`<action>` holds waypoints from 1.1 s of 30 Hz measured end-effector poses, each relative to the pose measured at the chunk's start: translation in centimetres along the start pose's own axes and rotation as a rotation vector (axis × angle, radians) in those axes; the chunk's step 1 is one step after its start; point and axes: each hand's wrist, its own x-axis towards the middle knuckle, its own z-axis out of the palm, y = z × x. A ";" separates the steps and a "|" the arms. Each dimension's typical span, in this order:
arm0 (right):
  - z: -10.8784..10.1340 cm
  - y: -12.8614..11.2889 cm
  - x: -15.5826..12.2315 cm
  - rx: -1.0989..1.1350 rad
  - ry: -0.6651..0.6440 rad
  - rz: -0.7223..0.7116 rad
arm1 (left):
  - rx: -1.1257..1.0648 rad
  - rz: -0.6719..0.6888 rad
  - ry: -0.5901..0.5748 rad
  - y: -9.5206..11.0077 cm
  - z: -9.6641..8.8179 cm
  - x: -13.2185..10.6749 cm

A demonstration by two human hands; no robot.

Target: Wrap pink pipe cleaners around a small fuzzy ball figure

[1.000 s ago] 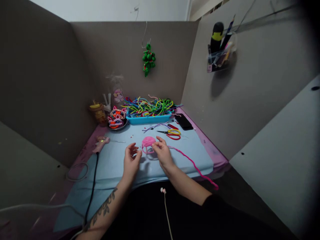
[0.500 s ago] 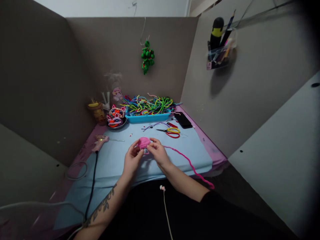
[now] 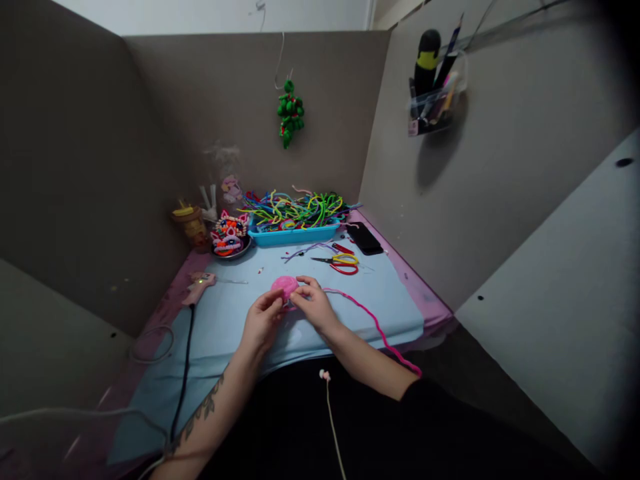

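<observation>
A round pink coil of fuzzy cord is held up between my two hands over the blue cloth. My left hand pinches its lower left edge between thumb and fingers. On the other side, my right hand has its fingertips closed on the coil's right edge. From behind my right hand a darker pink fuzzy strand trails right and down past my forearm. The fingers cover part of the coil's lower edge.
Scissors with yellow and red handles lie beyond my hands, near a black phone. A blue tray of colourful fuzzy stems stands at the back. At left are a corded glue gun and a bowl of finished pieces.
The pink coil has tipped so that more of its round face shows. My left fingers have shifted from its upper left side down to its lower edge. The view has moved slightly.
</observation>
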 end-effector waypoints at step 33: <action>-1.5 0.4 1.1 0.009 -0.138 -0.069 | 0.069 -0.123 -0.167 1.7 -0.4 -0.9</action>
